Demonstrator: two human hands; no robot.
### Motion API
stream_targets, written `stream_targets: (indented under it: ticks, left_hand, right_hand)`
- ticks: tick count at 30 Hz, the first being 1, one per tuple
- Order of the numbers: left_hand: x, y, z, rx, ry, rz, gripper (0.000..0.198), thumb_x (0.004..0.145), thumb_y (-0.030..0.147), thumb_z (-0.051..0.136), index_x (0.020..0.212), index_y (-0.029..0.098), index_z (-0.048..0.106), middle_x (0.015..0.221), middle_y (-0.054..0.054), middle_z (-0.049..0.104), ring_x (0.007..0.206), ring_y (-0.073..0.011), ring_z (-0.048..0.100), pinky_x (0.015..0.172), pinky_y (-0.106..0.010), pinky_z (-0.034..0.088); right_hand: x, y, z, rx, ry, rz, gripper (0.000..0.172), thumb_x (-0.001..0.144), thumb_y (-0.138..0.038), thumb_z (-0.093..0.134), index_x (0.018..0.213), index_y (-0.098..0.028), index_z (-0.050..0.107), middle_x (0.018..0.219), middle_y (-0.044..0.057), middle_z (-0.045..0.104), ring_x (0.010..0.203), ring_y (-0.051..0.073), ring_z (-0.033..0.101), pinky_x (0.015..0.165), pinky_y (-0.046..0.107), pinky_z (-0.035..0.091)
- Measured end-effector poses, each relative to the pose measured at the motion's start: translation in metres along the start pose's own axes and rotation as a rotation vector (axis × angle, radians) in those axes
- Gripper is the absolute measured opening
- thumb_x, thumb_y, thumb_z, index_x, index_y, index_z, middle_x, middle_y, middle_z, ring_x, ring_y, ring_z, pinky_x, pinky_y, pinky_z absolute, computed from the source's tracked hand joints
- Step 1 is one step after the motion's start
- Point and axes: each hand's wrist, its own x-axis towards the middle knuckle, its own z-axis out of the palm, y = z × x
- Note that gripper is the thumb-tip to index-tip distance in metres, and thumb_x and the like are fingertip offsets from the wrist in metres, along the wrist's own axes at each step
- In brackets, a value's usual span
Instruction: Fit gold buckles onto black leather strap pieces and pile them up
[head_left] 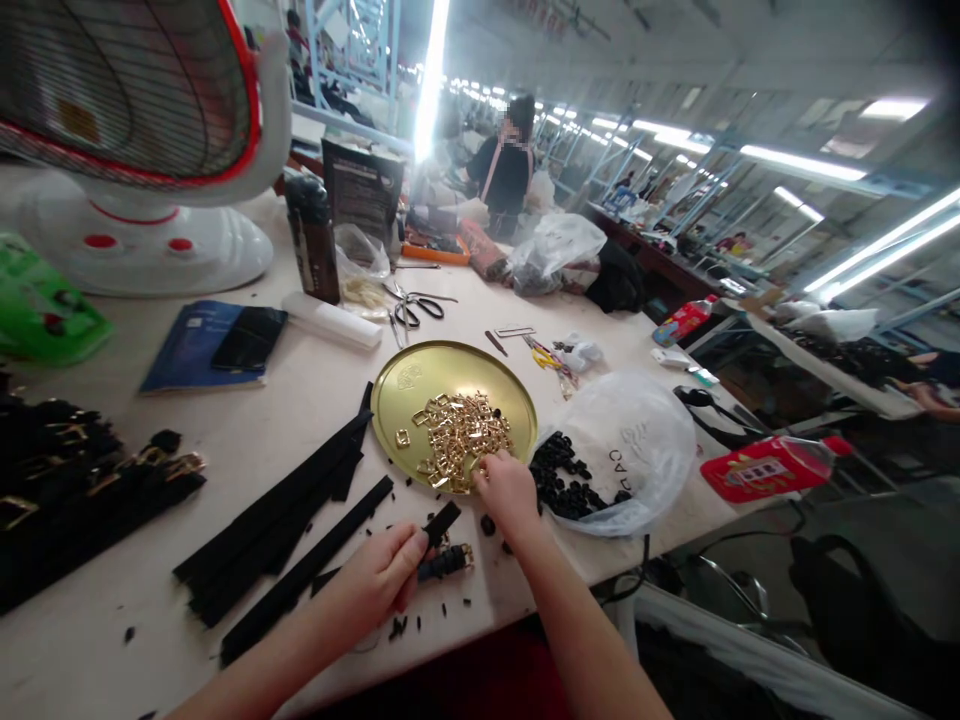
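Observation:
My left hand [396, 568] is closed around a black strap [442, 522], whose end sticks out past the thumb. Beneath and beside it on the table lies another dark strap piece with a gold buckle [466, 556]. At the near rim of a round gold tray [397, 385], my right hand [510, 492] has its fingers pinched together at the edge of a pile of gold buckles [461, 430]. What those fingertips hold is too small to make out. Several long black straps [281, 500] lie left of the tray. A clear plastic bag [652, 450] with small black pieces [562, 475] is at the right.
At the left are a red-rimmed heater [135, 110], black straps with gold buckles [97, 480], a blue notebook [180, 345] and a phone [250, 338]. Scissors [420, 305] and yellow-handled pliers [541, 352] lie behind the tray. A red bottle [772, 468] rests right. Another person [506, 165] stands farther back.

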Motion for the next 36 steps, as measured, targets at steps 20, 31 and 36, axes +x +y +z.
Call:
stream_targets:
  ticks: [20,31,36]
  left_hand:
    - [-0.02,0.027,0.008,0.092,0.108,0.193,0.027,0.074,0.041,0.05,0.071,0.015,0.053,0.054,0.005,0.047,0.048,-0.0081,0.04,0.045,-0.019,0.029]
    - [-0.025,0.012,0.025,0.024,-0.186,0.012,0.025,0.079,0.043,0.041,0.073,0.019,0.043,0.042,0.01,0.039,0.031,-0.0055,0.029,0.031,-0.017,0.022]
    - [-0.028,0.014,0.027,0.298,-0.013,0.147,0.022,0.079,0.038,0.041,0.071,0.018,0.048,0.054,0.005,0.049,0.047,-0.0101,0.045,0.043,-0.02,0.032]
  right_hand:
    - [-0.109,-0.051,-0.027,1.441,-0.5,0.278,0.022,0.068,-0.03,0.067,0.08,-0.016,0.055,0.069,0.0,0.063,0.055,0.008,0.055,0.059,0.023,0.042]
    - [-0.135,-0.038,-0.018,1.333,-0.275,0.173,0.027,0.063,-0.027,0.07,0.084,-0.02,0.054,0.06,-0.006,0.057,0.058,0.01,0.053,0.061,0.025,0.04]
    - [-0.143,-0.037,-0.018,1.5,-0.364,0.272,0.028,0.069,-0.031,0.066,0.089,-0.018,0.053,0.069,-0.001,0.061,0.061,0.011,0.056,0.063,0.027,0.042]
